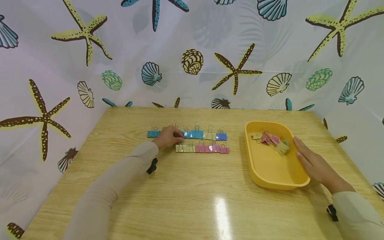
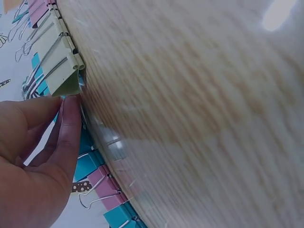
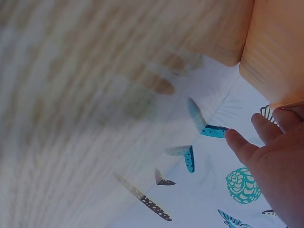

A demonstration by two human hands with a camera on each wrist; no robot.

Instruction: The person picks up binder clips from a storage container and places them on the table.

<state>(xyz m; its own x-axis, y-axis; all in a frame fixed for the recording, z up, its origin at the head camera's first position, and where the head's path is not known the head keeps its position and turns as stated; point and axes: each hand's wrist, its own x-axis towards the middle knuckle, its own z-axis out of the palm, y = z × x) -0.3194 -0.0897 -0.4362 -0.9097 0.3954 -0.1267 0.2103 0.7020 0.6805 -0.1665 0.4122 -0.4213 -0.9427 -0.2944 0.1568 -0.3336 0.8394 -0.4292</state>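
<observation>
My left hand (image 1: 167,137) is at the left end of the front row of binder clips, reaching over part of the back row. Its thumb and fingertips come together on the end of a pale yellow binder clip (image 2: 68,86), the leftmost of that row. Pink binder clips (image 1: 207,148) continue the row to the right. Behind them stands a row of blue, teal and pale yellow binder clips (image 1: 196,134), partly covered by my hand. With fingers extended, my right hand (image 1: 313,164) rests against the outer right wall of a yellow tray (image 1: 271,171).
Inside the tray's far half lie loose binder clips, among them a pink one (image 1: 265,138) and a green one (image 1: 285,144). The wooden table (image 1: 168,196) meets a cloth (image 1: 177,90) printed with starfish and shells at its back and sides.
</observation>
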